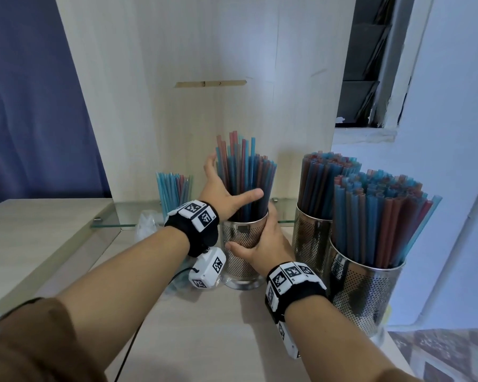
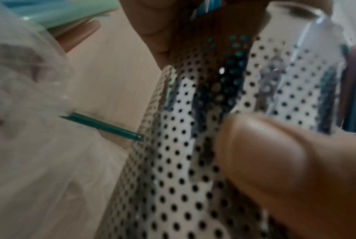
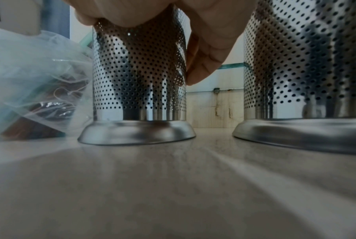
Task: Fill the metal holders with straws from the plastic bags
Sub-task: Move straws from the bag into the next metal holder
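A perforated metal holder (image 1: 239, 260) (image 3: 140, 72) (image 2: 173, 161) stands mid-counter with blue and red straws (image 1: 246, 175) sticking up unevenly from it. My left hand (image 1: 226, 188) spreads around the bundle just above the rim, thumb straight across the front and fingers straight along its far left side. Lower down, my right hand (image 1: 260, 244) grips the holder's wall, with the thumb on the near side and the fingers (image 3: 209, 48) wrapped round the right. A clear plastic bag (image 1: 146, 224) (image 3: 29, 77) (image 2: 29, 137) lies to the left, with one teal straw (image 2: 103, 127) poking from it.
Two full metal holders (image 1: 313, 238) (image 1: 367, 288) stand close on the right, the nearer one by the counter edge. More blue straws (image 1: 173, 188) stand upright at the back left. A glass shelf (image 1: 108, 220) runs along the wooden back panel.
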